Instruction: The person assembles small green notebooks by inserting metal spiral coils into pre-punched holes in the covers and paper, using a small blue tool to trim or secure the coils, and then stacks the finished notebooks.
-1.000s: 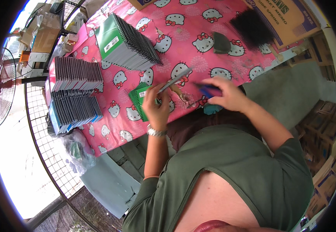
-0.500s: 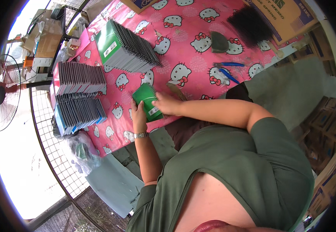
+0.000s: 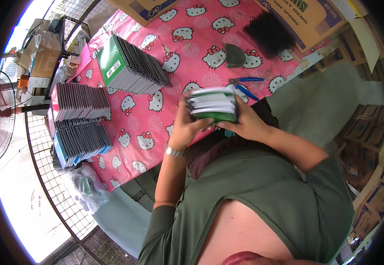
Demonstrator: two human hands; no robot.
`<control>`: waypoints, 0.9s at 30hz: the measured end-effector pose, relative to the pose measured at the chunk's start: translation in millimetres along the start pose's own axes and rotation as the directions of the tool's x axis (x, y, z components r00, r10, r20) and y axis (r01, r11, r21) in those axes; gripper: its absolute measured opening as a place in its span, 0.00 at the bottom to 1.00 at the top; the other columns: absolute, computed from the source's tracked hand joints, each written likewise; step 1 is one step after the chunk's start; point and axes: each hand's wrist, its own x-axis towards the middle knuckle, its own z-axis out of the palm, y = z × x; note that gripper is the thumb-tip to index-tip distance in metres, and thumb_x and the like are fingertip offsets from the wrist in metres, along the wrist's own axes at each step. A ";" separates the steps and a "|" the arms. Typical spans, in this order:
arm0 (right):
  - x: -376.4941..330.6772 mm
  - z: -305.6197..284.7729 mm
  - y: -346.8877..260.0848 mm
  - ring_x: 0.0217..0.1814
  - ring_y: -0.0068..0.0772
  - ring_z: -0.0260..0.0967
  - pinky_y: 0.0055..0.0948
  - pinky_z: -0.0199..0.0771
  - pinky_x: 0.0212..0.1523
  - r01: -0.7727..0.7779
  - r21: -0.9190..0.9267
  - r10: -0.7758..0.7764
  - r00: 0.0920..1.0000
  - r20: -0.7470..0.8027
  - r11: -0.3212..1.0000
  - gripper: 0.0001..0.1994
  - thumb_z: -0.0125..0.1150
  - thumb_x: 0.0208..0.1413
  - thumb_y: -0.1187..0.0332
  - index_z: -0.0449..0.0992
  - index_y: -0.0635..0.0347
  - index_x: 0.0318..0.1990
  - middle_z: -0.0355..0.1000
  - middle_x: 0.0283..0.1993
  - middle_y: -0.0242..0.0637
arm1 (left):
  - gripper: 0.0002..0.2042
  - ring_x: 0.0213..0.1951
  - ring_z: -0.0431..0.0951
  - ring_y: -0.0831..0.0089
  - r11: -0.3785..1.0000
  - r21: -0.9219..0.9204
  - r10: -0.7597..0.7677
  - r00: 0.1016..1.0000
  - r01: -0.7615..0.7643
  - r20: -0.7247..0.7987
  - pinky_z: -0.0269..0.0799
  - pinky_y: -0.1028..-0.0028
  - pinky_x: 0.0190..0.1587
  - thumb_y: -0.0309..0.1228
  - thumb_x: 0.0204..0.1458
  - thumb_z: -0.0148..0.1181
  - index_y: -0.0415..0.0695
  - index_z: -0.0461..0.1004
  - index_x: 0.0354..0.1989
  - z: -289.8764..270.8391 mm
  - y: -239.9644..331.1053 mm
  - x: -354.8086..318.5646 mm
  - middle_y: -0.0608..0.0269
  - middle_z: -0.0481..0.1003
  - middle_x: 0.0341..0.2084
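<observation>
Both my hands hold a small bundle of green-covered notebooks (image 3: 212, 104) above the table's near edge, its white page edges turned up and blurred by motion. My left hand (image 3: 186, 129), with a metal watch at the wrist, grips its left end, the thumb along the near side. Around the right end closes my right hand (image 3: 250, 122). To the left, a tall stack of green spiral notebooks (image 3: 132, 70) stands on the pink patterned tablecloth (image 3: 165, 108). Just beyond my right hand lie blue-handled pliers (image 3: 247, 88).
Red-covered (image 3: 82, 101) and blue-covered spiral notebooks (image 3: 84, 140) are piled at the table's left edge, above a clear plastic bag (image 3: 86, 185). Black wire spirals (image 3: 269, 36), a dark grey wedge (image 3: 234, 56) and a cardboard box (image 3: 311, 24) sit far right. A fan (image 3: 0, 118) stands left.
The green notebooks have come up off the table and moved right, tipped so their page edges show. My right hand has shifted from their top to their right end. The view has shifted slightly.
</observation>
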 end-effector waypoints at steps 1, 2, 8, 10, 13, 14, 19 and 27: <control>-7.1 -4.3 6.9 0.64 0.60 0.59 0.46 0.62 0.63 0.052 -0.116 -0.060 0.996 -0.063 0.992 0.42 0.74 0.48 0.59 0.55 0.62 0.66 0.62 0.58 0.55 | 0.39 0.56 0.69 0.70 0.994 0.061 0.077 0.988 -0.086 0.137 0.68 0.69 0.57 0.11 0.39 0.62 0.42 0.56 0.63 4.8 -3.5 14.7 0.61 0.67 0.53; -15.9 -8.5 14.3 0.63 0.60 0.59 0.46 0.63 0.62 0.085 -0.239 -0.118 0.985 -0.125 0.967 0.42 0.74 0.48 0.61 0.54 0.62 0.66 0.62 0.59 0.55 | 0.38 0.56 0.67 0.71 0.980 0.100 0.139 0.949 -0.174 0.283 0.66 0.69 0.58 0.12 0.39 0.62 0.44 0.56 0.62 10.8 -8.6 29.6 0.63 0.66 0.52; -39.2 -15.3 29.1 0.63 0.56 0.61 0.44 0.64 0.62 0.068 -0.390 -0.187 0.943 -0.276 0.918 0.47 0.77 0.41 0.70 0.51 0.61 0.68 0.60 0.62 0.51 | 0.36 0.59 0.66 0.68 0.966 0.154 0.112 0.874 -0.207 0.472 0.60 0.68 0.63 0.12 0.33 0.59 0.45 0.61 0.58 10.7 -43.8 67.2 0.61 0.67 0.53; -44.9 -13.4 35.1 0.64 0.54 0.61 0.43 0.63 0.63 0.071 -0.317 -0.187 0.918 -0.350 0.946 0.48 0.76 0.40 0.72 0.51 0.62 0.68 0.59 0.62 0.51 | 0.36 0.61 0.65 0.68 0.974 0.177 0.041 0.876 -0.143 0.481 0.60 0.68 0.63 0.12 0.33 0.59 0.44 0.61 0.58 9.7 -45.5 67.9 0.61 0.66 0.54; -34.3 2.1 44.2 0.65 0.54 0.60 0.44 0.62 0.65 0.086 -0.286 -0.204 0.887 -0.415 0.954 0.46 0.71 0.39 0.78 0.51 0.62 0.68 0.58 0.63 0.53 | 0.37 0.62 0.65 0.67 0.991 0.107 0.011 0.862 -0.075 0.506 0.60 0.67 0.64 0.12 0.35 0.62 0.44 0.61 0.60 19.1 -53.8 69.3 0.61 0.65 0.57; -27.8 4.9 46.3 0.65 0.55 0.60 0.44 0.62 0.65 0.094 -0.305 -0.226 0.874 -0.431 0.948 0.45 0.70 0.38 0.79 0.52 0.62 0.67 0.57 0.63 0.53 | 0.36 0.62 0.65 0.68 0.990 0.094 0.044 0.855 -0.107 0.518 0.60 0.67 0.64 0.12 0.36 0.63 0.44 0.61 0.59 18.2 -54.2 70.9 0.61 0.66 0.56; -25.0 -9.3 35.3 0.65 0.59 0.60 0.46 0.63 0.64 0.134 -0.453 -0.284 0.916 -0.281 0.881 0.45 0.68 0.39 0.79 0.51 0.61 0.67 0.58 0.62 0.56 | 0.34 0.60 0.67 0.70 0.979 0.135 0.054 0.836 -0.151 0.546 0.62 0.67 0.63 0.13 0.40 0.67 0.46 0.62 0.58 6.3 -63.1 76.9 0.62 0.66 0.54; -45.6 -6.3 20.1 0.61 0.57 0.66 0.43 0.70 0.59 -0.095 -0.346 0.002 0.966 -0.259 0.934 0.41 0.70 0.48 0.73 0.50 0.60 0.67 0.64 0.59 0.54 | 0.30 0.55 0.69 0.75 0.979 0.168 -0.004 0.805 -0.119 0.594 0.66 0.69 0.59 0.13 0.40 0.64 0.43 0.63 0.55 12.8 -58.5 78.8 0.65 0.69 0.49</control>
